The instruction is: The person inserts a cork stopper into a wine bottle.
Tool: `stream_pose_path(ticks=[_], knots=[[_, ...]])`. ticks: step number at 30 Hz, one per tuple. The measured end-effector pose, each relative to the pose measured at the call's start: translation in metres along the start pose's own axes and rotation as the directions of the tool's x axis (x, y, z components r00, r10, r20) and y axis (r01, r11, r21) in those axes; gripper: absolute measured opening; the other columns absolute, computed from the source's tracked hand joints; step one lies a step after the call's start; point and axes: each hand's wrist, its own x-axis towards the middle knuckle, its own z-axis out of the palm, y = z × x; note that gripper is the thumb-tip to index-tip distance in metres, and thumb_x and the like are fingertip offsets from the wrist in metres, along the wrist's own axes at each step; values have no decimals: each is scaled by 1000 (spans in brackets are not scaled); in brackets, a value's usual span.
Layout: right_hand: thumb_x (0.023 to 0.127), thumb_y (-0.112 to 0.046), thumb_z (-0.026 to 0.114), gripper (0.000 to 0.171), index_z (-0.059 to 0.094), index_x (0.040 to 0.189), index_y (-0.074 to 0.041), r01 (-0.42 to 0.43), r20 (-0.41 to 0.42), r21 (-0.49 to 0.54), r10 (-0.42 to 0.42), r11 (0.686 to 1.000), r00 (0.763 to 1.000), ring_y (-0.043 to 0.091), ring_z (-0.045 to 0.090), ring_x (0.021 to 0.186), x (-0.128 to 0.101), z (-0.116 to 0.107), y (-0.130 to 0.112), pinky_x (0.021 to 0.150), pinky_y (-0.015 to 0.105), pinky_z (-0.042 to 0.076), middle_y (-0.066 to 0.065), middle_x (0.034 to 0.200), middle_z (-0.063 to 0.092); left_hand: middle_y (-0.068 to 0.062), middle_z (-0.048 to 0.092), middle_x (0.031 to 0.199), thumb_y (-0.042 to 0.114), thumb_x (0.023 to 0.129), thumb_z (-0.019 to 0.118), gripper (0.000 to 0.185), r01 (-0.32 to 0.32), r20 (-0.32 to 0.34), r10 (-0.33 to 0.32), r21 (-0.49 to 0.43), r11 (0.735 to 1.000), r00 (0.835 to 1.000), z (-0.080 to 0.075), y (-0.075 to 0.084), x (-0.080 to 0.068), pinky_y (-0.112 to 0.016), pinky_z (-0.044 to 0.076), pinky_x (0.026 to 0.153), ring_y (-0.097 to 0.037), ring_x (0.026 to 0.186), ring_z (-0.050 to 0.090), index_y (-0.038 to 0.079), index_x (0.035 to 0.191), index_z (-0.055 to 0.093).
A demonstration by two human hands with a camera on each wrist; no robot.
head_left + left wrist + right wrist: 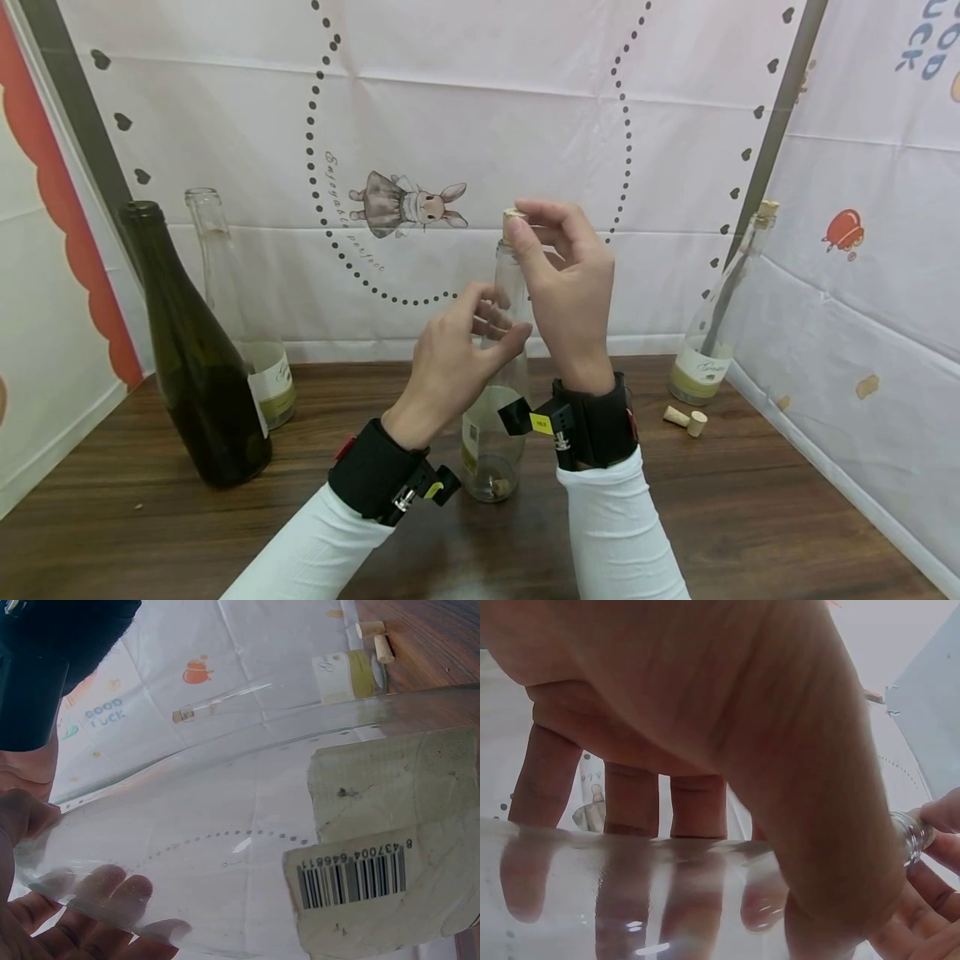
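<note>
A clear glass bottle [491, 437] stands upright on the table in front of me, with small brownish bits at its base. My left hand [450, 354] holds it around the neck and shoulder; the fingers [124, 900] show through the glass in the left wrist view. At the bottle's mouth, my right hand [573, 279] pinches a cork [510, 221] between thumb and fingers. The cork sits upright at the opening; how deep it goes cannot be told. A torn label with a barcode [352, 877] is on the bottle's side.
To the left stand a dark green bottle [198, 375] and a clear bottle [273, 383]. A corked clear bottle [701, 367] with a dark strip inside stands at the right, two loose corks [677, 416] lying before it. Printed cloth walls [555, 108] enclose the wooden table [360, 400].
</note>
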Motion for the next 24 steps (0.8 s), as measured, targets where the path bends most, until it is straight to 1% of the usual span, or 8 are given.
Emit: stream_pose_path(ticks=[2,4,8,11,14,19,22,24], knots=[[104,-9,69,25,69,125,5,-3,6,8,3,1000,1000,22,72,99,0,1,-1,88,40,60,10,116,72,-6,76,99,31,99,79,36,0,-3,0,0,1000,1000,-1,0,0,-41,59,72,-21,90,76,10,123,61],[105,-11,68,27,68,127,4,-26,10,17,25,1000,1000,21,72,103,0,1,-1,91,40,59,10,116,72,-6,76,99,30,99,79,36,3,-3,-3,1,1000,1000,-1,0,0,-41,59,72,-21,90,76,10,123,61],[109,-22,62,35,64,135,0,-122,37,98,119,988,992,24,72,106,0,3,-2,95,42,57,11,117,73,-6,76,99,29,99,79,35,-3,-4,3,1,1000,1000,-1,-1,-1,-41,60,72,-21,89,76,10,122,61],[112,-33,55,40,62,137,-2,-222,88,182,209,958,974,30,74,104,0,5,-2,92,44,60,14,118,74,-7,75,98,28,98,80,34,-16,-12,16,3,1000,1000,0,-1,0,-41,60,72,-21,88,76,10,121,61],[113,-39,48,44,62,136,-4,-316,154,227,286,921,946,31,76,99,1,5,-1,90,47,61,16,116,75,-7,76,97,27,98,80,33,-19,-19,19,12,1000,1000,1,-1,0,-41,60,72,-21,87,76,9,120,62],[114,-42,41,53,63,136,1,-407,250,297,341,864,906,27,78,87,2,7,2,94,50,58,18,107,76,-7,76,97,24,97,81,31,-27,-26,27,23,999,999,2,-2,-2,-42,60,74,-22,88,75,8,117,64],[114,-46,39,58,65,133,2,-440,270,322,364,838,891,25,77,81,3,9,3,95,50,58,16,99,76,-6,76,97,22,96,81,31,-29,-28,29,24,999,999,2,-2,-2,-42,59,74,-21,89,74,7,116,64],[114,-48,38,60,66,131,1,-454,274,328,376,828,885,25,75,78,4,9,3,94,49,58,13,94,75,-6,76,97,22,96,81,31,-21,-29,22,25,999,999,2,-2,-2,-41,59,74,-21,90,73,7,117,64]])
